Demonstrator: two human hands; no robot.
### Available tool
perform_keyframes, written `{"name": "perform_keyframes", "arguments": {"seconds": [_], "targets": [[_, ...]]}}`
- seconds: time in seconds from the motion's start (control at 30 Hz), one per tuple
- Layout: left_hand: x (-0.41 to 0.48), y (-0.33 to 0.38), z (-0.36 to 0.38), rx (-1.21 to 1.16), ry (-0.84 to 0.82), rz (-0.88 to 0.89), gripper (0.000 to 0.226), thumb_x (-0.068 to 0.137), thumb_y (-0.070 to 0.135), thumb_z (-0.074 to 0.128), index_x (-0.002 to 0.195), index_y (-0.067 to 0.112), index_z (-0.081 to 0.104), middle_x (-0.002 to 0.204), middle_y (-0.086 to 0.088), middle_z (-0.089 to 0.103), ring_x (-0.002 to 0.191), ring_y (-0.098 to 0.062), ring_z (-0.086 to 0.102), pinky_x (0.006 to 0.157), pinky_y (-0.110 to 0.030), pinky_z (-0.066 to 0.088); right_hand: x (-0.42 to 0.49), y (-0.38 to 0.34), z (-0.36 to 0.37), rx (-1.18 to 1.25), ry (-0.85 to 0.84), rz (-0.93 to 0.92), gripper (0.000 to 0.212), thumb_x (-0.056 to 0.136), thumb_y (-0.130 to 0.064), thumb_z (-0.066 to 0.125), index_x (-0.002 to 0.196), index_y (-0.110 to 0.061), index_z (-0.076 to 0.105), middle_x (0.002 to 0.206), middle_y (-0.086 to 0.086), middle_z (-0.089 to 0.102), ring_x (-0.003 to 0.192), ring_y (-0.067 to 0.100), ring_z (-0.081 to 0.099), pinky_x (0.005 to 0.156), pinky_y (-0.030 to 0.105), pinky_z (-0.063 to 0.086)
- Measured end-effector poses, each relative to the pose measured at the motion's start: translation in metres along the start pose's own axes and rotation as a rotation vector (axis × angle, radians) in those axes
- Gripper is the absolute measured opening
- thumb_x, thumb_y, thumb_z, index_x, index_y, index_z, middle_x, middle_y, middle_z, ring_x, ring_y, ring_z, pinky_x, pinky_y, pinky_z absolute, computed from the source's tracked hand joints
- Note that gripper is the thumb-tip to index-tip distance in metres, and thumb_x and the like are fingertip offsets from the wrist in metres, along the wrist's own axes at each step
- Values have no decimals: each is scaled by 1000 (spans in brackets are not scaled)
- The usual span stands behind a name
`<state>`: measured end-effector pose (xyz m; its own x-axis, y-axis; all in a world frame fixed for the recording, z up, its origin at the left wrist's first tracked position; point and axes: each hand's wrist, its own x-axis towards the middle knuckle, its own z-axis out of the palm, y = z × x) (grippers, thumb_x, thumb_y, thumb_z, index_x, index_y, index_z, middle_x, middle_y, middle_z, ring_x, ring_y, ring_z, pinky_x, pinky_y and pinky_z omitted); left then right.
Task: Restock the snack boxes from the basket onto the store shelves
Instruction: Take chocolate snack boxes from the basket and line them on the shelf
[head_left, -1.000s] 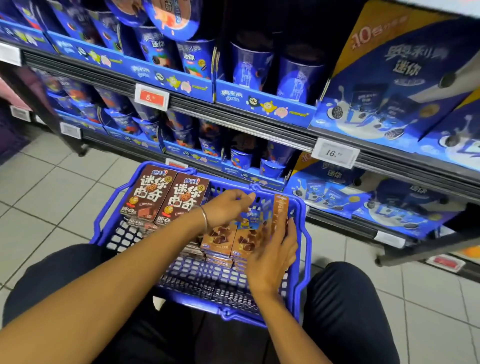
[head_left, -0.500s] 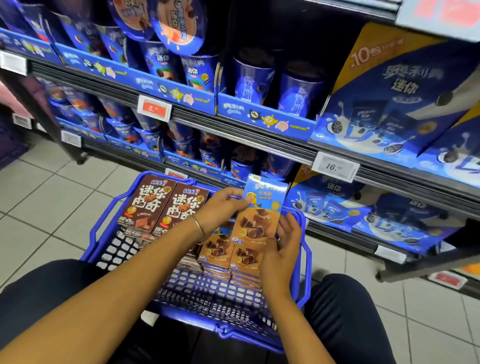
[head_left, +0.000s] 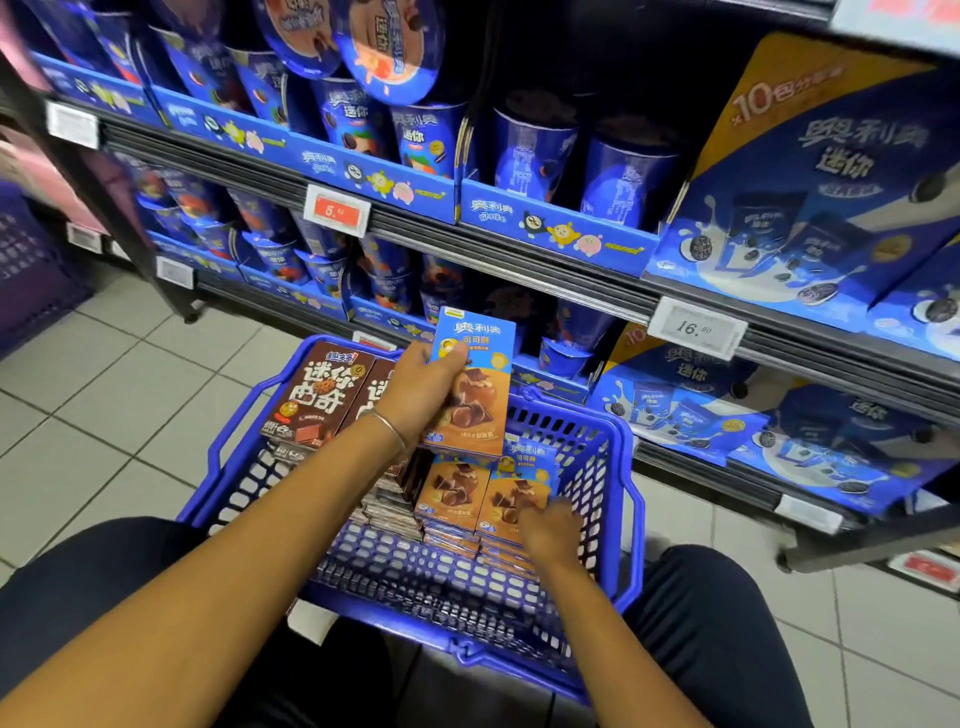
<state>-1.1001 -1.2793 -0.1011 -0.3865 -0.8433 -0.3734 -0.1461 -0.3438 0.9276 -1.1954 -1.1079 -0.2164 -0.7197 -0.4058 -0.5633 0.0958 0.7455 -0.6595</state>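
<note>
Risk lies first in the grip. The left hand (head_left: 422, 388) holds one snack box (head_left: 480, 340) upright above the far edge of the basket (head_left: 621, 470), with the thumb across the front face and the fingers behind. It takes the box only along its left side, so the free right side may swing, and the box may slip back into the basket or down onto the floor (head_left: 104, 400).

A second risk is the place for it. The lower shelf (head_left: 260, 301) just behind the box looks full of cups (head_left: 389, 280), and I see no free gap for a flat box. If it is pushed in there, it may knock a cup over.

The right hand (head_left: 550, 530) lies on the orange stacks (head_left: 457, 493) near the right wall of the basket. It is blurred, so I cannot tell if the fingers are curled on a box or only touching. A quick pull could make the top boxes slide. The brown boxes (head_left: 317, 395) lean at the far left corner, and a bump of the arm may tip them.

The basket is blue plastic with open mesh walls and sits between the knees of the person. Around it is a floor of pale square tiles. The shelves are dark metal with blue card trays, large blue packs (head_left: 810, 208) stand at the right, and a price tag (head_left: 696, 327) hangs on the rail edge.
</note>
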Motion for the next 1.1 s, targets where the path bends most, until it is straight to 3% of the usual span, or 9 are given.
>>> {"name": "perform_keyframes", "arguments": {"seconds": [0.13,0.2,0.33,0.5,0.63,0.77,0.87,1.0,1.1], "targets": [[-7,3,-1,18,12,-56,38,103,33,66,125,3,58,111,-20,77,101,-37,76,94,-54,61,-2,9,13,-203,2,1,51,95,-27,63,136,-2,47,137,21,43,122,40,50,98,44,48],[-7,1,-1,22,14,-71,38,104,34,66,125,4,57,108,-18,78,100,-36,77,92,-54,62,-4,11,15,-108,84,-25,43,89,-18,67,127,-3,54,126,17,55,116,39,56,94,48,53],[-10,0,-2,60,-2,-74,24,105,34,63,106,11,56,82,-5,80,75,-21,79,66,-36,64,-12,7,15,177,126,-52,25,84,1,68,102,-7,52,103,15,64,92,37,67,78,50,58],[-15,7,-4,67,-3,-64,29,106,37,62,110,8,59,103,-18,78,93,-34,76,87,-48,63,-23,-8,6,509,283,-164,32,90,1,64,116,-13,51,114,13,60,96,27,63,82,44,55],[-14,13,-6,146,30,-35,45,109,47,48,100,5,63,90,-18,72,82,-32,70,75,-38,61,-42,-28,-11,808,379,-289,23,95,-2,60,115,-10,54,107,10,63,93,23,63,78,35,52],[-16,14,-7,161,2,2,72,109,61,31,103,0,67,95,-24,73,85,-32,71,87,-48,59,-55,-59,-28,981,267,-373,18,98,-4,55,115,-12,57,101,1,70,86,15,68,71,28,54],[-17,13,-5,119,-72,-3,90,104,71,30,125,-9,66,122,-36,68,107,-47,71,104,-60,54,-61,-82,-27,934,103,-395,18,99,-9,55,117,-12,59,103,2,71,90,16,69,73,29,55],[-22,11,-4,-10,-108,-28,99,84,86,43,149,11,53,143,-18,63,122,-38,69,106,-57,53,-67,-100,-13,806,6,-442,16,102,-14,53,115,-21,57,111,4,70,96,14,69,77,27,54],[-22,10,-4,-89,-211,57,82,89,75,51,141,12,63,130,-18,73,116,-39,72,102,-54,56,-70,-107,-4,730,-38,-437,16,104,-17,51,119,-20,55,117,8,67,106,23,66,88,41,55]]}}
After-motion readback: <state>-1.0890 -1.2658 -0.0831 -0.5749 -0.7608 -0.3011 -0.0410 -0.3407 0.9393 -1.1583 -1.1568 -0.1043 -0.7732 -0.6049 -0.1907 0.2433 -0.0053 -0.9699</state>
